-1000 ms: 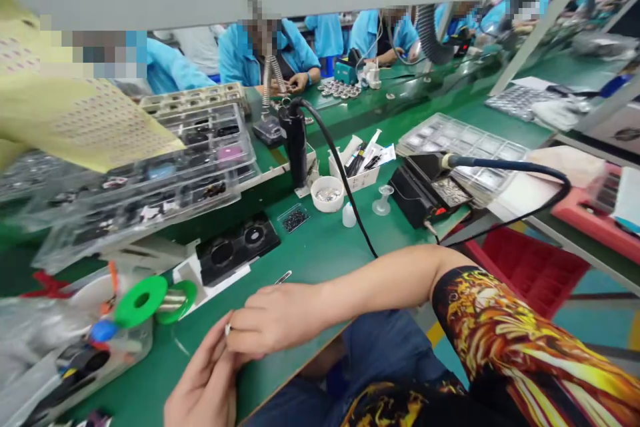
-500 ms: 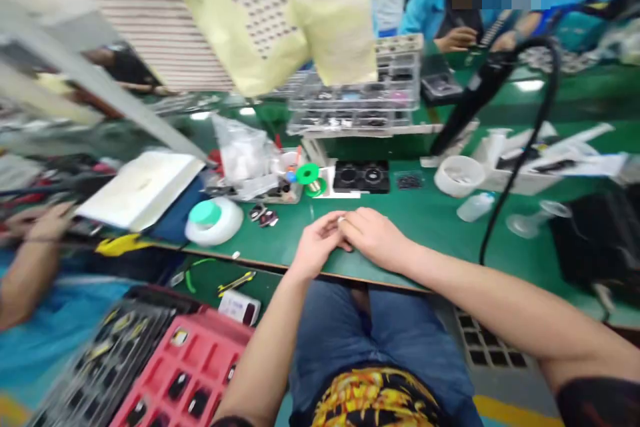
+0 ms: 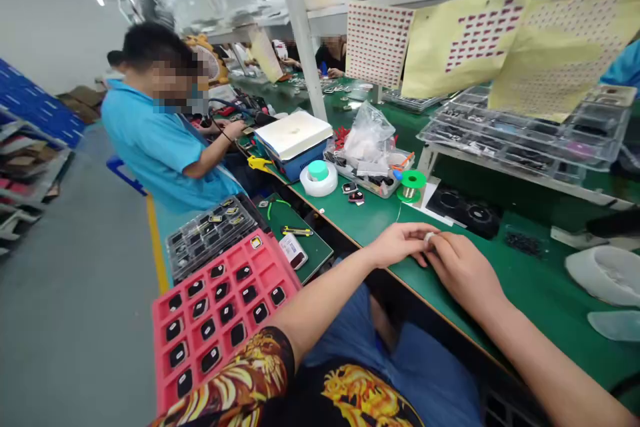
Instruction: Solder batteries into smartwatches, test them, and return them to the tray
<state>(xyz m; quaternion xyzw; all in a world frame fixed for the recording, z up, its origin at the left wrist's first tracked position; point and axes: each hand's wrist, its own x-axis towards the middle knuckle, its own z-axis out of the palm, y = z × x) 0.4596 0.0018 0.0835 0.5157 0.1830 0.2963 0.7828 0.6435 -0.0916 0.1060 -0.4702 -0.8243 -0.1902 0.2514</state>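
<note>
Touching, bare left hand and bare right hand curled, grasp indiscernible; flat, black, rectangular panel lay at their two o'clock.

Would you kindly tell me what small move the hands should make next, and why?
Perhaps the left hand should ease away from the right hand: their fingers meet over the green tabletop, so neither looks free, though whether they hold something small is unclear. The pink tray, holding black pieces, lies on the left side, so that hand seems better placed to move.
</note>
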